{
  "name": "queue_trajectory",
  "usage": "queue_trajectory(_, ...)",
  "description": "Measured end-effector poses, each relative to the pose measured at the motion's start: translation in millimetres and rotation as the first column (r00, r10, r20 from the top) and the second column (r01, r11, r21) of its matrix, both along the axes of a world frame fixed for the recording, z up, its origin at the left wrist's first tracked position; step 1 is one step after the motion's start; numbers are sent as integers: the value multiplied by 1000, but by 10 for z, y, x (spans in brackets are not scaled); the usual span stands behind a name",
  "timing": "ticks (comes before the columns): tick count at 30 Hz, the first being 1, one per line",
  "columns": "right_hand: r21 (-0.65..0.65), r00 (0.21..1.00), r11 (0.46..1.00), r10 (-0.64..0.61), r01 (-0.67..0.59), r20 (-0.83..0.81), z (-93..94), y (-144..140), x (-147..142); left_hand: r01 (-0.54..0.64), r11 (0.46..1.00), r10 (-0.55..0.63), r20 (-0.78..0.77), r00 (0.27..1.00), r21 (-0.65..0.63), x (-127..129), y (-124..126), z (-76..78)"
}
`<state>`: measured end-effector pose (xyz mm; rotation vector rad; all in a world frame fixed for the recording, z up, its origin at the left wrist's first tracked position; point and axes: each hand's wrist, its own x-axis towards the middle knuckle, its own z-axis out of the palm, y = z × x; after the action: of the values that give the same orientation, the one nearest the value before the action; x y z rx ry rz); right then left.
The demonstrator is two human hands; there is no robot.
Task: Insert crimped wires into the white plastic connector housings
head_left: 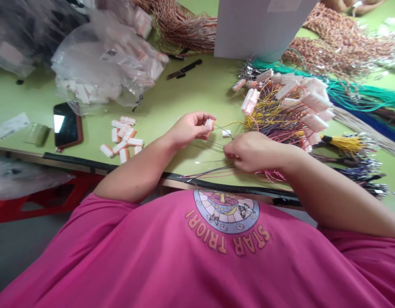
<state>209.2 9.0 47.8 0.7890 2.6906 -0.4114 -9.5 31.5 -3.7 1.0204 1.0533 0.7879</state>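
Between the thumb and fingers of my left hand [191, 127] is a small white and orange connector housing [209, 124]. Thin wires run from it toward the right. My right hand [253, 149] is closed in a pinch on dark thin wires [216, 147], a short way right of the housing. A small white piece [226, 133] lies on the table between the hands. Loose pink and black wires [206, 173] stretch along the table edge below. Left of my left forearm, several white and orange connector housings [123, 134] are scattered in a pile.
Wired connectors [290, 98] are heaped at the right, beside green wires [360, 87]. A clear bag of housings [110, 60], a phone [67, 126] and a utility knife [184, 69] occupy the left and back. A grey-white panel [251, 30] stands at the back, near twisted wire bundles [187, 28].
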Motion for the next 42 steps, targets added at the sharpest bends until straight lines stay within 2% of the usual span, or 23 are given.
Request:
queue_trajectory(2,-102,988,995,5,-21,-157,-24,-60,-71,27,999,-24,71,997,-40,5,-10,-2)
queue_trajectory(5,-217,927,973,-9,-78,-375,-89,-122,-160,72,993,-58,152,987,-89,16,-30,-12)
queue_trajectory(7,-240,887,970,-75,-41,-455,-148,-113,-176,93,989,-69,198,978,-112,24,-45,-25)
queue_trajectory(9,-205,827,969,-228,139,-514,-209,-72,-149,111,984,-75,240,968,-139,32,-57,-42)
queue_trajectory(12,-137,676,881,-439,453,-591,-283,-11,-63,136,978,-87,280,956,-159,46,-73,-64)
queue_trajectory(15,-116,613,824,-499,555,-613,-318,-5,10,143,979,-95,292,952,-148,61,-89,-68)
queue_trajectory(20,-61,621,803,-503,592,-601,-339,-55,15,121,981,-76,280,957,-148,79,-101,-60)
queue_trajectory(30,135,662,753,-460,644,-591,-456,-96,-35,109,989,-86,212,973,-100,111,-114,-58)
queue_trajectory(36,173,728,804,-393,569,-562,-493,-93,-36,117,985,-88,216,972,-126,137,-131,-72)
queue_trajectory(42,104,732,834,-408,542,-546,-526,-75,-33,114,985,-88,187,978,-128,156,-145,-115)
